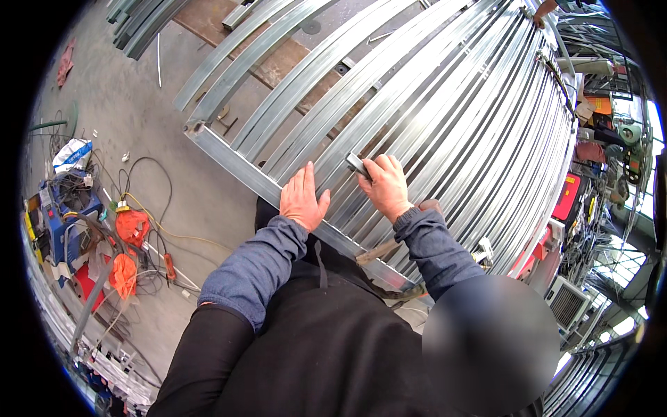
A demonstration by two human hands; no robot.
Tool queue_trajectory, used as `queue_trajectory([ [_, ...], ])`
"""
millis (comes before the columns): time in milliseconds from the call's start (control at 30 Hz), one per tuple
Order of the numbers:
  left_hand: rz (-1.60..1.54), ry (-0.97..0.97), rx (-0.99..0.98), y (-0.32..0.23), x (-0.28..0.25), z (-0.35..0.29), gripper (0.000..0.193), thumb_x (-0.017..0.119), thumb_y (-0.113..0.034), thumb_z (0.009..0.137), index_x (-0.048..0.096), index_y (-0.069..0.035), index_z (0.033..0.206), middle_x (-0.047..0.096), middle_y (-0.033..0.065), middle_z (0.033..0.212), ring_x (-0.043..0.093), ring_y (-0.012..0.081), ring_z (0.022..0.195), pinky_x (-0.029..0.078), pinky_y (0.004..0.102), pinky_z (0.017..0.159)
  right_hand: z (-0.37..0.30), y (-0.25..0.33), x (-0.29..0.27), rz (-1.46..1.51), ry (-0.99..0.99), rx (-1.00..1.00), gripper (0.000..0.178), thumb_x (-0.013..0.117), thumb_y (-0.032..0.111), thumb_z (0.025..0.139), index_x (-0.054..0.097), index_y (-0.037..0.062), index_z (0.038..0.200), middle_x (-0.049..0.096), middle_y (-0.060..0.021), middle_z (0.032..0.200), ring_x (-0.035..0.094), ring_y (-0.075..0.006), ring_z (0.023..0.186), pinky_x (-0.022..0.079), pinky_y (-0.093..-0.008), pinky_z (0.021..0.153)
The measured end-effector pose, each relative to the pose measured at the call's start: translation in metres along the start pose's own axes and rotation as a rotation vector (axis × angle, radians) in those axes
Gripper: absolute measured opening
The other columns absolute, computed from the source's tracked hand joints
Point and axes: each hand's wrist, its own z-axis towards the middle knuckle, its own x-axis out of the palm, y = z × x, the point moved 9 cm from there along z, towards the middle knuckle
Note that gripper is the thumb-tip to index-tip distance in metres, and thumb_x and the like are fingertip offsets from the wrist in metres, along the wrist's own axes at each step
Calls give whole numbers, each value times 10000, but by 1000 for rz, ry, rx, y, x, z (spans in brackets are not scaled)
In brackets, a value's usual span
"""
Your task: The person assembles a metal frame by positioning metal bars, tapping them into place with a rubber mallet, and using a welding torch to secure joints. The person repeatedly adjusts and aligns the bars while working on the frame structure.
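Left hand [302, 200]: fingers straight, palm down at frame rail [236, 164]. Right hand [386, 185]: fingers closed, gripping short grey block [357, 165] over metal bars [479, 118].

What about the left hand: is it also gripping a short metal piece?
No, the left hand is open with fingers extended; the right hand grips the short metal piece.

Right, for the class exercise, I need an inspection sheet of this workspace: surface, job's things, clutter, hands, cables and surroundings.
Surface: brown worktop, partly showing beneath the metal bars.
Job's things: long silvery bars side by side, an end rail, a short metal piece.
Clutter: orange items and a blue machine at left.
Hands: left hand laid over the end rail, open; right hand gripping the short metal piece.
Cables: black cable and yellow cable loose at left.
Surroundings: grey floor; red case at right.
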Motion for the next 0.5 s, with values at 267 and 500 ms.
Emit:
queue_trajectory([
  [267, 19, 89, -45, 5, 3, 5, 956, 758, -340, 879, 296, 52, 1619, 524, 241, 1471, 539, 403, 1315, 447, 472, 1111, 5, 1, 1, -24, 49, -10, 240, 797, 226, 821, 677, 104, 988, 591, -84, 946, 584, -309, 964, 500, -432, 879],
  [500, 27, 119, 259, -14, -18, 10, 1037, 823, -243, 820, 250, 56, 1631, 454, 273, 1548, 514, 427, 1374, 439, 464, 1159, 2, -5, 17, -35, 104, 51, 273, 813, 227, 824, 703, 93, 1035, 611, -94, 975, 593, -316, 991, 505, -430, 901],
])
